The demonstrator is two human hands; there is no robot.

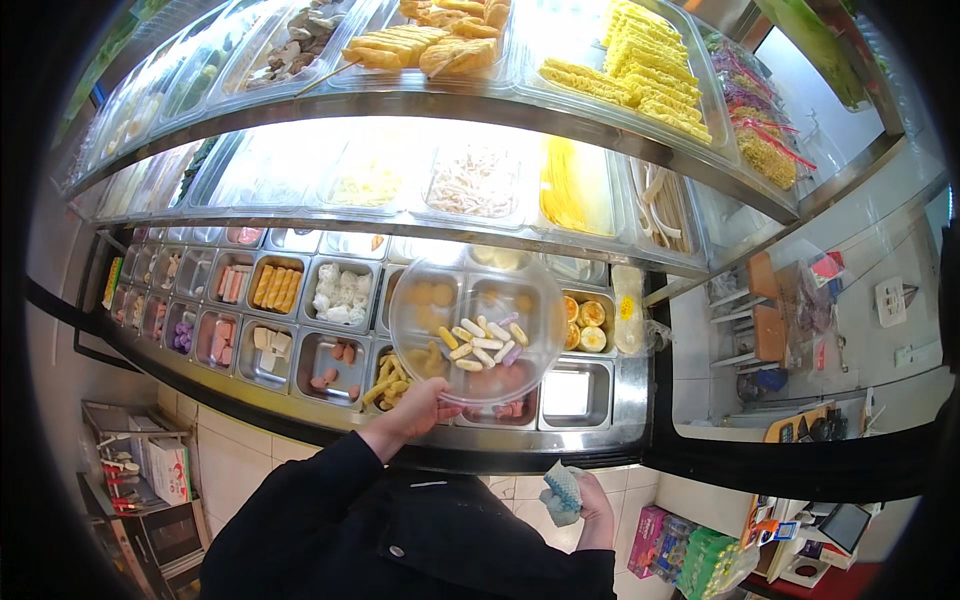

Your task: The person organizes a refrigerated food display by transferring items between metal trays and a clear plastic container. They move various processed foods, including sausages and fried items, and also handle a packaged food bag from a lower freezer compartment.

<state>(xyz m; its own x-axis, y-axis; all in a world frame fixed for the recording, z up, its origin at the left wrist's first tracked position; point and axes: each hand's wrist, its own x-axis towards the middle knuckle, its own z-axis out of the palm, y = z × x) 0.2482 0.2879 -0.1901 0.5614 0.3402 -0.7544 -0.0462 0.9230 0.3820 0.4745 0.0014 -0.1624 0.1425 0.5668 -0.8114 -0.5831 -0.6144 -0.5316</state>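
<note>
My left hand (412,414) grips the near rim of a round translucent plastic bowl (540,375), with several small white, yellow and purple pieces of food (487,341) lying in it. The bowl is over the rows of metal food pans, and some pans show through it. Below the counter's front edge, my right hand (592,499) holds a crumpled blue-green and white cloth (562,495). Just right of the bowl are a pan of round browned food pieces (592,326) and a metal pan (576,397) with a bright reflection.
Shelves with a metal edge (450,112) rise beyond the pans, bearing clear tubs of noodles (637,75), tofu-like skewers (397,46) and mushrooms. At the lower left stands a rack (135,431). Packs of bottles (701,559) are on the floor at the lower right.
</note>
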